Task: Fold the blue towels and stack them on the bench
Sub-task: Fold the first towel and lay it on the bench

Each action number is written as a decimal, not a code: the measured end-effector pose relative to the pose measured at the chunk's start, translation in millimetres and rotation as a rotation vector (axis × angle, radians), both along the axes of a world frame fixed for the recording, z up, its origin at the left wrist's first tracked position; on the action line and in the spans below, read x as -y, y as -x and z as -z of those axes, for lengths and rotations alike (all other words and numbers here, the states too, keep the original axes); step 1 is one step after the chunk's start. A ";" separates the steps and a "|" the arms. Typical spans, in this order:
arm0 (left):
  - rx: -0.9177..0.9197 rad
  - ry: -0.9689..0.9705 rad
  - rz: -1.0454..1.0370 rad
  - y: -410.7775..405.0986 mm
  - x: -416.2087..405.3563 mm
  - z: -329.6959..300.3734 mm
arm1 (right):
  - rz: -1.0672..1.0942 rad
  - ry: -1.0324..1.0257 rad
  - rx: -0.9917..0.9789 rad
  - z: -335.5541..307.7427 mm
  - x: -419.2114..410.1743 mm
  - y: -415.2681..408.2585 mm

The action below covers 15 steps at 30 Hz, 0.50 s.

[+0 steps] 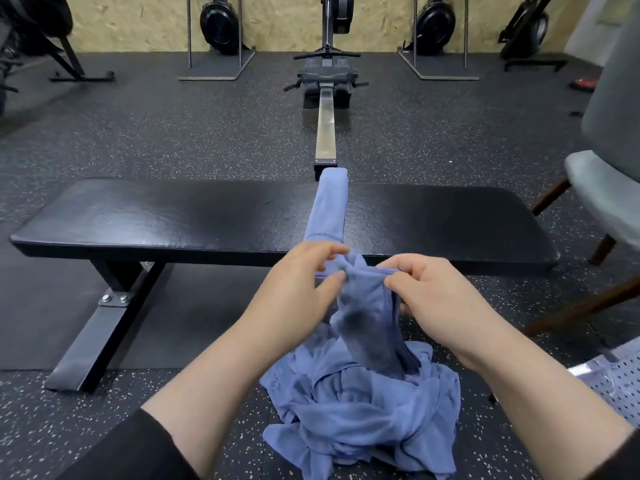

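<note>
A black padded bench (pixel 173 216) runs across the middle of the view. One folded blue towel (pixel 327 206) lies across it as a narrow strip, right of centre. On the floor in front of the bench sits a crumpled pile of blue towels (pixel 360 417). A single blue towel (pixel 367 306) is lifted out of the pile, hanging down to it. My left hand (pixel 298 282) pinches its top hem on the left, and my right hand (pixel 429 292) pinches the same hem on the right, just in front of the bench's near edge.
A rowing machine's rail (pixel 326 129) extends away behind the bench. A grey upholstered chair (pixel 602 188) on wooden legs stands at the right. A perforated grey thing (pixel 620 386) lies at the lower right. Several upright machines (pixel 220 22) line the far wall.
</note>
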State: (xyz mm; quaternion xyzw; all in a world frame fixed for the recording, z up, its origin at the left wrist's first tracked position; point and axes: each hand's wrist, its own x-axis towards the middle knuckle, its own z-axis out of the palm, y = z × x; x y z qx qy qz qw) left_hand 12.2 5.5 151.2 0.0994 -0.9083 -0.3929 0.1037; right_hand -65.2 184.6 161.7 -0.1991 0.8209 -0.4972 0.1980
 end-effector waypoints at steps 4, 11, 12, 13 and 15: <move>0.034 0.103 0.207 -3.1 9.8 5.9 | -0.059 -0.035 -0.044 -4.1 0.8 -2.2; 0.143 0.066 0.240 -7.7 26.0 0.9 | -0.094 0.038 -0.078 -5.9 -2.6 -2.4; 0.135 0.031 0.240 -8.4 27.0 -0.5 | -0.096 0.053 -0.072 -5.7 -3.4 -1.5; 0.130 -0.032 0.243 -9.6 27.5 -1.6 | -0.101 0.068 -0.065 -5.4 -4.3 -0.5; 0.148 -0.103 0.265 -12.0 26.3 -3.9 | -0.111 0.100 -0.054 -6.3 -5.7 0.1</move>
